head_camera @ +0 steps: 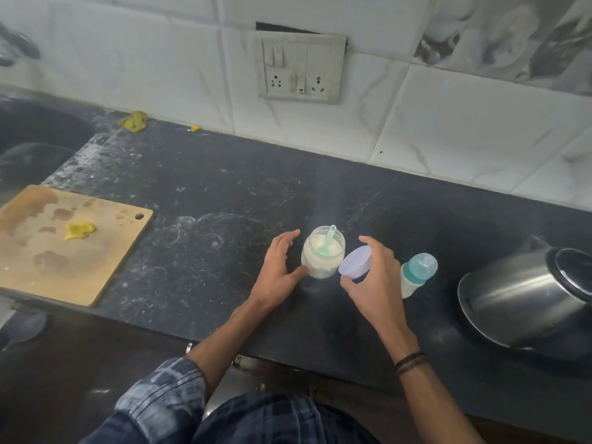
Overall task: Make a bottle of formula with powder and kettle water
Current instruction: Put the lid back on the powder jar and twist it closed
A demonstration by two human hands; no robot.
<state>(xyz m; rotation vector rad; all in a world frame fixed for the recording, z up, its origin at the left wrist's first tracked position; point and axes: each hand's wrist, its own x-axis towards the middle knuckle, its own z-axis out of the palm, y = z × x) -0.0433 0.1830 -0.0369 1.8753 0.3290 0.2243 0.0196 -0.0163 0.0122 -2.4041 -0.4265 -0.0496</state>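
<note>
One dark bench [224, 193] carries one open powder jar [320, 267] near its front edge, with white powder inside and one green scoop [329, 240] standing in it. The left hand [280, 267] lies released just left of the jar, fingers spread and relaxed, the thumb touching the jar's near side. The right hand [371, 277] is just right of the jar, grasping one pale lid [355, 261], which is tilted and off the jar. Right of that hand stands one baby bottle [416, 275] with a teal cap, and further right one steel kettle [528, 293]. At the left lies one wooden cutting board [64, 251]. Three yellow scraps [80, 230] show: one on the board, two at the far edge by the wall. The wall has one switch plate [301, 67] with two sockets
</note>
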